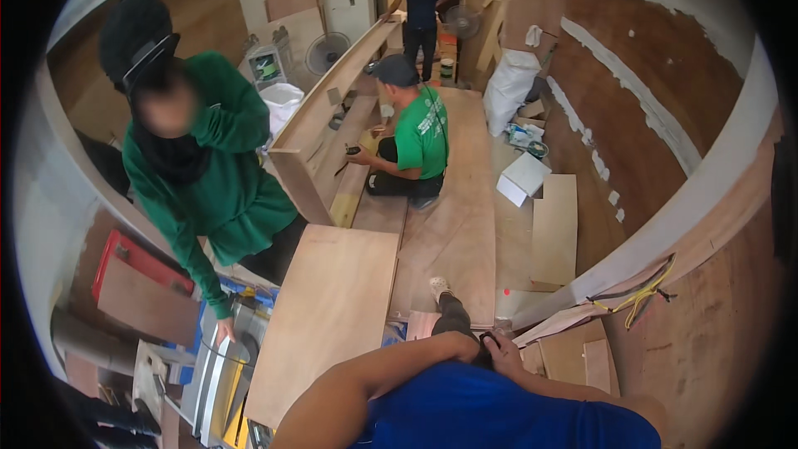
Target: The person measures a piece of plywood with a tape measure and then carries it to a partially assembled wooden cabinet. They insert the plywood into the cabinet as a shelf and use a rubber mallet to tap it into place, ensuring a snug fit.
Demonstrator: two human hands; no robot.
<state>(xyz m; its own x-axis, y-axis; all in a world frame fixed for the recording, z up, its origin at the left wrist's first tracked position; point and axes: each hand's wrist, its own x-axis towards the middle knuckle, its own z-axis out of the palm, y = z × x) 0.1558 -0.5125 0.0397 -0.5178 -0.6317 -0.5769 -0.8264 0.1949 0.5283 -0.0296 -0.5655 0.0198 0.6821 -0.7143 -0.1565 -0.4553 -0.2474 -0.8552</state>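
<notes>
Both my arms bend in across my blue shirt (490,407) and meet at waist height. My right hand (504,356) has its fingers curled at a small black object (488,337), whose kind I cannot make out. Next to it, my left hand (475,351) is mostly hidden at the end of my forearm, and its fingers do not show. Below, my leg in dark trousers ends in a pale clog (440,286) on the wooden boards. A large plywood panel (328,299) lies just left of my hands.
At left, a person in green (224,183) leans a hand on a table saw (220,366). Ahead, a second person (420,133) sits beside a long wooden frame (291,150); another stands behind. White sacks (509,87) and offcuts line the right. Yellow cable (640,303) hangs near the right wall.
</notes>
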